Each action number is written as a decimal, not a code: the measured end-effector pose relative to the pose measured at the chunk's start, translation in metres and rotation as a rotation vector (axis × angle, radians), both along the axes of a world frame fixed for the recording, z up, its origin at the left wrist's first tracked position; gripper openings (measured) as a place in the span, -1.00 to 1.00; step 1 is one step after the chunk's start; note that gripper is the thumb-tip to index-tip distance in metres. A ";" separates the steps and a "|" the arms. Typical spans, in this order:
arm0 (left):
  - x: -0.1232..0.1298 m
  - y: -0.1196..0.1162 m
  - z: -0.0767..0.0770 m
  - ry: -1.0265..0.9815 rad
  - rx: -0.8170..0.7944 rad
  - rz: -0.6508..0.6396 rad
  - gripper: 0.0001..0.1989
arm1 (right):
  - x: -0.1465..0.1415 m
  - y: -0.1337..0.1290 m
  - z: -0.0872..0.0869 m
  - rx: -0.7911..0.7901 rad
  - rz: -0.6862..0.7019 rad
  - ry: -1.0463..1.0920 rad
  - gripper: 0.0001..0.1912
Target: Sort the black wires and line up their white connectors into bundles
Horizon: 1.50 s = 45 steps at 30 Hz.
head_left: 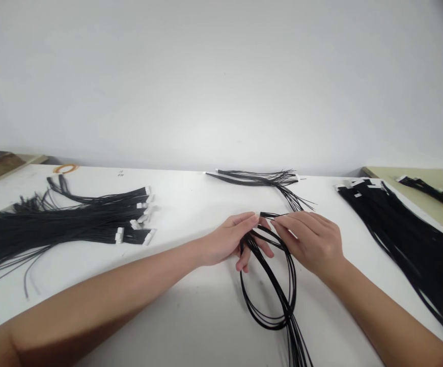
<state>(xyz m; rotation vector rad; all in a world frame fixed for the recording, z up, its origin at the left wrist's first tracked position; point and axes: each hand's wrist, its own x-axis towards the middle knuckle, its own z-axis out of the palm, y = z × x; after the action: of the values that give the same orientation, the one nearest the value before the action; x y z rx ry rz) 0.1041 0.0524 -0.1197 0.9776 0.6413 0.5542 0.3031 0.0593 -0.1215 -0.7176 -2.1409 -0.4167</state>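
Observation:
Between thumb and fingers, my left hand [240, 234] grips a small white connector [258, 216] with black wires coming out of it. My right hand [313, 237] pinches one or more of those wires just to the right of the connector; its fingertips hide exactly how many. The black wire bundle [273, 278] loops below both hands and trails toward the front edge of the view. Some of its wires pass between the spread lower fingers of my left hand.
At left lies a large pile of black cables [72, 221] with white connectors. A smaller cable bunch [259, 178] rests at the back. Another thick stack of cables [408, 239] is at right. An orange ring [65, 168] sits by the wall [221, 86].

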 end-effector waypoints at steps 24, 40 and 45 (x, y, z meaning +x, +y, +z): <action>-0.005 0.006 -0.003 -0.213 -0.261 0.240 -0.67 | -0.007 -0.002 -0.005 0.116 0.007 -0.021 -0.81; -0.005 0.004 -0.004 -0.245 -0.228 0.003 -0.66 | -0.015 -0.005 -0.011 0.114 0.058 -0.035 -0.74; -0.004 0.003 -0.004 -0.226 -0.209 -0.010 -0.66 | -0.014 -0.008 -0.008 0.077 0.051 -0.074 -0.73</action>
<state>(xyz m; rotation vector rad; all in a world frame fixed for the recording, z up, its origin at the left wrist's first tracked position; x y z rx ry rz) 0.0998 0.0557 -0.1236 0.7096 0.4807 0.5673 0.2895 0.0517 -0.1299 -0.6113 -2.1947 -0.5025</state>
